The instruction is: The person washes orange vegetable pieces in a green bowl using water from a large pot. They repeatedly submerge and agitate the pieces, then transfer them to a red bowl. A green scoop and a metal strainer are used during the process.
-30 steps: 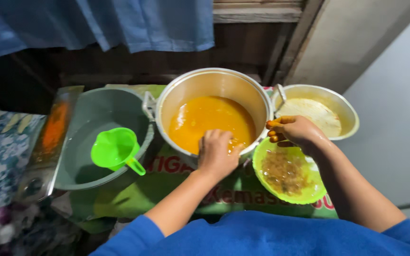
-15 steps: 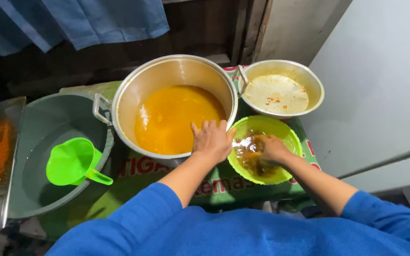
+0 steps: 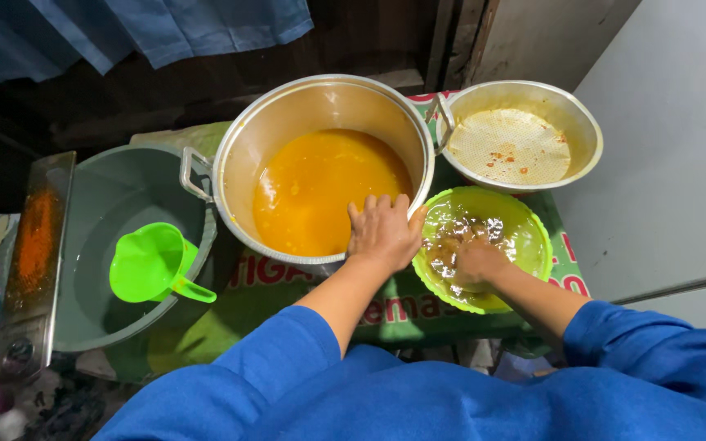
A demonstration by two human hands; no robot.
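Note:
A large metal pot (image 3: pixel 230 163) holding orange liquid (image 3: pixel 320 188) stands in the middle. My left hand (image 3: pixel 382 233) lies over its near right rim, fingers draped inside the edge and gripping it. To the right of the pot is a green plastic bowl (image 3: pixel 533 237) with cloudy water and brown pulp (image 3: pixel 449 245). My right hand (image 3: pixel 477 263) is dipped into this bowl, its fingers curled around the pulp. Both sleeves are blue.
A smaller metal bowl (image 3: pixel 582 139) with a pale mesh strainer inside sits behind the green bowl. A grey basin (image 3: pixel 116 196) of water holds a green scoop (image 3: pixel 153 263) at the left. A metal tray (image 3: pixel 34 245) with orange residue lies further left. A white wall rises on the right.
My right hand has come down from the pot's rim into the green bowl and now sits in the pulp. My left hand has stayed on the pot's rim. The view has shifted left.

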